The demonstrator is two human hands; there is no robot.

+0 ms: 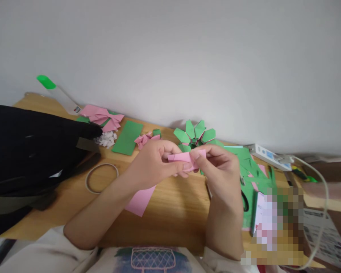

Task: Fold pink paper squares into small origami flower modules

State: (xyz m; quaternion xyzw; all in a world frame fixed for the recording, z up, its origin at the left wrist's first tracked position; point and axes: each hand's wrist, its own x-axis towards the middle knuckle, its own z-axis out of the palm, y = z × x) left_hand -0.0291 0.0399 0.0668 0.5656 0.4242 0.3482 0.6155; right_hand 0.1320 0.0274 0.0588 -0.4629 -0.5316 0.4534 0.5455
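Between my two hands is a small folded piece of pink paper (179, 157), held above the wooden table. My left hand (156, 161) pinches its left part, with the thumb lying along the front. On the right end, my right hand (218, 163) grips it between thumb and fingers. A flower shape of folded green paper (199, 131) stands just behind my hands. Below my left wrist lies a flat sheet of pink paper (142, 203), partly covered by the forearm.
Left: black bag (31, 159), ring (86, 178), green paper sheet (127, 138), pink folded pieces (104, 115), white scraps (106, 139). Right: cut green paper (252, 167), phone (258, 216), power strip (268, 156) with a cable (325, 189). A wall (170, 57) rises behind the table.
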